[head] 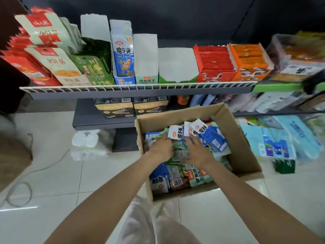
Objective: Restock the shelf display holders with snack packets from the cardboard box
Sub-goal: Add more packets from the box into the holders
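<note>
Both hands reach into the open cardboard box (233,131) on the tiled floor. The left hand (161,148) lies palm down on the loose snack packets (179,173), its fingertips at a blue-and-white packet (175,132); whether they curl round it cannot be told. The right hand (197,150) rests spread over green packets, fingers relaxed. The box holds a jumble of blue, green and white packets. On the shelf (137,89) above, the blue display holder (123,50) carries one packet, while the green-fronted holders (176,66) beside it show bare white card.
</note>
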